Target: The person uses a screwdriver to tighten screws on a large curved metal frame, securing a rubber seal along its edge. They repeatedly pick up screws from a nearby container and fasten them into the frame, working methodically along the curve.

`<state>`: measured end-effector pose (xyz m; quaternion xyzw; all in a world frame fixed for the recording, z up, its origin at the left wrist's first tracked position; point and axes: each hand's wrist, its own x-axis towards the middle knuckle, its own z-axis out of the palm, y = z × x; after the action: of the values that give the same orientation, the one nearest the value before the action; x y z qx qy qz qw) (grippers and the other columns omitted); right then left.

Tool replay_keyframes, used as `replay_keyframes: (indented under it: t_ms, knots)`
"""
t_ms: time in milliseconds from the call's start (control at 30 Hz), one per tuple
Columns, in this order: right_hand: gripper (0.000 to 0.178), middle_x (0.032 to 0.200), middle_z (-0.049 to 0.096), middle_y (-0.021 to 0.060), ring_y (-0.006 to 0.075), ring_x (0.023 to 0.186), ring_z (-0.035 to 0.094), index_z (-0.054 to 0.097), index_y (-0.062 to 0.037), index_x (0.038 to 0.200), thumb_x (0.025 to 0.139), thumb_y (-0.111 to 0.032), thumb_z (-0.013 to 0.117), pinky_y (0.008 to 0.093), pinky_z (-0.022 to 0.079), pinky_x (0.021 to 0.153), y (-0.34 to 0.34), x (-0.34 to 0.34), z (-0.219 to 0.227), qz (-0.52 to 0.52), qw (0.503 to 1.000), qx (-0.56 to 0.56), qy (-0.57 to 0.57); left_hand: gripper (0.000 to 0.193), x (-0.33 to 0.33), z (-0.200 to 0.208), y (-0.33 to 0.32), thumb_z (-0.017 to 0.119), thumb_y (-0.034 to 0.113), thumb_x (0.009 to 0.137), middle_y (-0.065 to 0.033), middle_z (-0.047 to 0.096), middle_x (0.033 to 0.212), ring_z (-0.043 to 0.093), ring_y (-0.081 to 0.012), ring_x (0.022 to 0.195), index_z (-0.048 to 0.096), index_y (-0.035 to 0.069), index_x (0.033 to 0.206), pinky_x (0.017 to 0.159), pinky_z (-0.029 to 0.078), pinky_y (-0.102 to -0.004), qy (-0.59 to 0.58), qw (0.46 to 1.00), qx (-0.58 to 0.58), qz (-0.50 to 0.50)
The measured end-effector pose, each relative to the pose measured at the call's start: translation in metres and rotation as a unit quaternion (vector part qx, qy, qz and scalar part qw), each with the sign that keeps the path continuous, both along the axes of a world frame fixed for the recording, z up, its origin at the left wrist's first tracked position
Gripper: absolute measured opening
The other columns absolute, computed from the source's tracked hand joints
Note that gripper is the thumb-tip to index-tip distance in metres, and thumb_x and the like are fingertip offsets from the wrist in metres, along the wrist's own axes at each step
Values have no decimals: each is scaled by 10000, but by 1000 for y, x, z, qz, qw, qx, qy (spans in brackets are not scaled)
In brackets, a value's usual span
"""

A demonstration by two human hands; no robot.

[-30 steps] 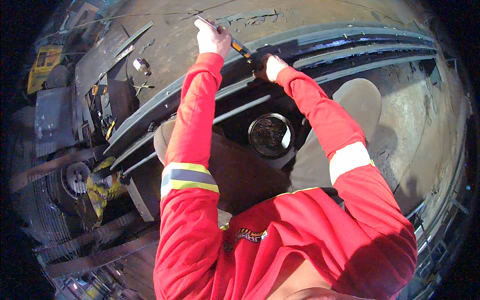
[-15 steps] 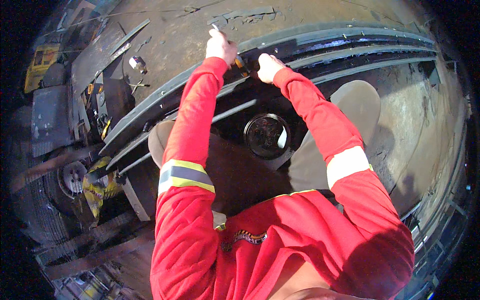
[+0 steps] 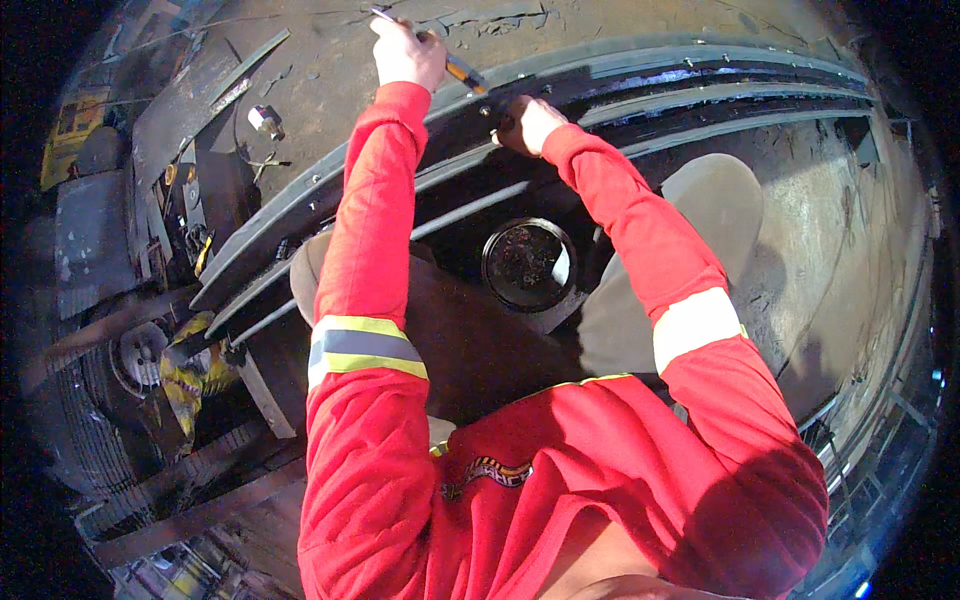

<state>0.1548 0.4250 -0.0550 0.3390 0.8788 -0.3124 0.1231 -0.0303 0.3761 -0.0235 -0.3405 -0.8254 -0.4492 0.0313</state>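
Observation:
My left hand (image 3: 410, 52) is closed round a slim tool with an orange-and-black handle (image 3: 464, 74). The handle sticks out on the right of the fist, and a pale metal end shows on the left. This hand is just beyond the long dark metal rails (image 3: 640, 108), which carry small bolts along their length. My right hand (image 3: 530, 124) is at the rails, to the right of the tool's handle. Its fingers are curled together at a bolt or small part; what they hold, if anything, is too small to make out.
Between my knees stands a round dark container (image 3: 528, 264) with a pale piece inside. Left of the rails are a small white bottle-like item (image 3: 266, 122), metal strips and tools. A yellow crumpled bag (image 3: 190, 385) lies at lower left, near a round metal part (image 3: 140, 358).
My left hand has moved away and to the left with the tool, whose handle now shows more fully. My right hand has shifted slightly left, its fingers lower on the rails.

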Motion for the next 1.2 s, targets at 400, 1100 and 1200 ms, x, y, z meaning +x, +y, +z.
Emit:
replay_keyframes:
  t_ms: [400, 1100, 1200]
  knots:
    - [280, 1151, 574, 232, 421, 1074, 545, 557, -42, 1077, 844, -162, 459, 473, 445, 907, 1, 0, -17, -45, 998, 18, 32, 343, 9, 8, -3, 617, 119, 769, -239, 623, 775, 641, -352, 569, 396, -38, 979, 540, 545, -406, -19, 1000, -16, 9]
    - [453, 1011, 630, 230, 381, 995, 591, 624, 6, 948, 725, -376, 721, 434, 476, 845, 4, 0, -18, -15, 997, 29, 70, 266, 18, 21, -7, 600, 106, 815, -154, 581, 563, 597, -228, 413, 398, -39, 909, 356, 497, -342, -60, 998, 30, -18]
    - [318, 1118, 589, 248, 400, 1054, 566, 564, -6, 1081, 801, -158, 565, 458, 464, 887, 4, -4, -14, -10, 1000, -3, 7, 317, 41, -27, -8, 622, 164, 788, -215, 616, 682, 637, -312, 531, 421, -19, 951, 520, 536, -391, 69, 990, -111, -52]
